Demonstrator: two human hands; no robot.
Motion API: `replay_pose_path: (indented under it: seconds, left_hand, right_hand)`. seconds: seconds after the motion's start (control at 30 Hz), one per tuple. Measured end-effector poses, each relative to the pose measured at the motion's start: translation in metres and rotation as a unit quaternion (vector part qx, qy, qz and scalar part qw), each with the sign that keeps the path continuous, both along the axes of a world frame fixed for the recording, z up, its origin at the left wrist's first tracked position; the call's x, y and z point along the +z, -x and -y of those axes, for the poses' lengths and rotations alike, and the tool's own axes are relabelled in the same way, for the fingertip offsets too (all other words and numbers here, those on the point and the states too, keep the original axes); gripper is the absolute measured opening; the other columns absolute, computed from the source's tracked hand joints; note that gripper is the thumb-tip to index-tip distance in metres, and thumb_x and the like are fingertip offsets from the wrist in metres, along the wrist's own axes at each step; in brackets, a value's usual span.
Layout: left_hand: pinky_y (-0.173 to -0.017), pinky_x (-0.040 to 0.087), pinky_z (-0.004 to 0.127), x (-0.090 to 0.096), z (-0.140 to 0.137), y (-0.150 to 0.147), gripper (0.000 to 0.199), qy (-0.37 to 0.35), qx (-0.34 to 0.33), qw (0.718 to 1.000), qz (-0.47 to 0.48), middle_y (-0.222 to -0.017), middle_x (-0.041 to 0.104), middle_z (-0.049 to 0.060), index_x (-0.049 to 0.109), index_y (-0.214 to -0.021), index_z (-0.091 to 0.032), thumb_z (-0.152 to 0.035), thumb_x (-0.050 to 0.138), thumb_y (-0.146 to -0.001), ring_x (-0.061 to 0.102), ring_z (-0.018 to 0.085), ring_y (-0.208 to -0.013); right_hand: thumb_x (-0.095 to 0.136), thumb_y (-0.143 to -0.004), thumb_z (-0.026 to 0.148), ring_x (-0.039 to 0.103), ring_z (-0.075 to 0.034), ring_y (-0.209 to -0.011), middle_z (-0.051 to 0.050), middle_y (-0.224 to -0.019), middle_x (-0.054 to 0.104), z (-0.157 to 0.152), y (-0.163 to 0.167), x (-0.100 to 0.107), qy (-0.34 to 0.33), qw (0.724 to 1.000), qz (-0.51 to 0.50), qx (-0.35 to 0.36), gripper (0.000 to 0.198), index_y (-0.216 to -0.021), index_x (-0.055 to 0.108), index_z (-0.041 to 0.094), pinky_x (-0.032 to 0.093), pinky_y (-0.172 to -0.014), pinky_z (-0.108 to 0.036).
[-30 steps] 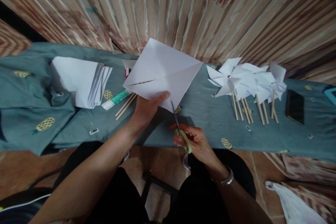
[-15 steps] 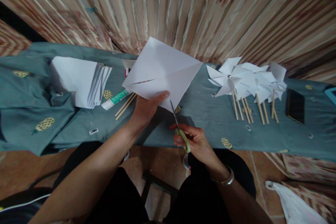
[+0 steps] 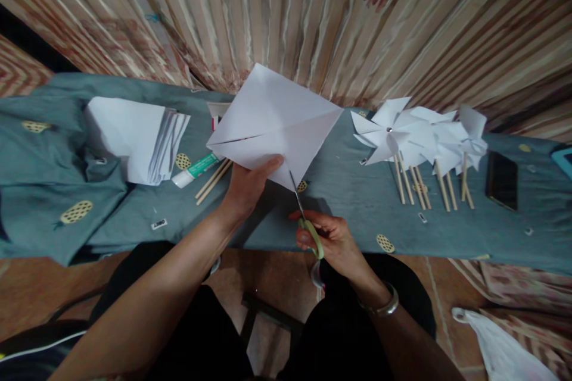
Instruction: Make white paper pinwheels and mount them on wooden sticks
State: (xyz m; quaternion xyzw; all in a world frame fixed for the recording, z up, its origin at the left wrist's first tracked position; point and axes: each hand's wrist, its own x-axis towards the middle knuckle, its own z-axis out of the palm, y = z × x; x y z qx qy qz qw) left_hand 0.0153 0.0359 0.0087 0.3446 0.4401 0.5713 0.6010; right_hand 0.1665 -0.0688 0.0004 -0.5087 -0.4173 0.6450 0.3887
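Observation:
A square white sheet of paper (image 3: 286, 107), turned corner-down, is held above the table. My left hand (image 3: 248, 187) grips its lower left edge, thumb on top and the other fingers hidden beneath. A slit runs inward from the sheet's left corner, and a crease crosses it toward the right corner. My right hand (image 3: 328, 241) is closed around the handles of green-handled scissors (image 3: 311, 237). Their blades are at the paper's bottom corner, pointing up into the sheet.
On the green cloth (image 3: 268, 229), a stack of white paper (image 3: 129, 137), a glue stick (image 3: 195, 171) and wooden sticks (image 3: 213, 183) lie to the left. Several paper pinwheels (image 3: 415, 131) and a dark phone (image 3: 502, 180) lie right. A curtain (image 3: 286, 18) hangs behind.
The left thumb has slid slightly left on the paper, and the slit at the left corner looks narrower. The scissors and my right hand have hardly moved.

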Motion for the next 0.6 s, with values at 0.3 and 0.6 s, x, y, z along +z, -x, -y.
replay_pose_path:
  seconds: [0.3, 0.6]
  left_hand:
    - [-0.085, 0.051, 0.038, -0.0006, -0.0009, 0.0022, 0.039, -0.006, -0.010, 1.000, -0.010, -0.084, 0.071, 0.001, 0.067, -0.098, -0.022, -0.023, 0.076, -0.060, 0.066, 0.022, -0.087]
    - [-0.084, 0.051, 0.036, -0.0043, 0.0027, 0.0008, 0.034, -0.018, -0.021, 0.999, -0.034, -0.092, 0.071, 0.003, 0.067, -0.092, -0.020, -0.026, 0.076, -0.060, 0.065, 0.021, -0.085]
  right_hand:
    - [0.077, -0.071, 0.049, 0.050, -0.008, -0.052, 0.005, -0.060, 0.057, -0.0006, -0.0009, 0.0030, -0.010, 1.000, 0.009, 0.006, 0.040, -0.095, 0.070, 0.018, 0.044, -0.051, -0.022]
    - [0.076, -0.074, 0.048, 0.051, -0.009, -0.055, 0.004, -0.061, 0.057, -0.0004, -0.0027, -0.0011, -0.023, 0.999, 0.020, 0.011, 0.039, -0.099, 0.069, 0.018, 0.043, -0.052, -0.022]
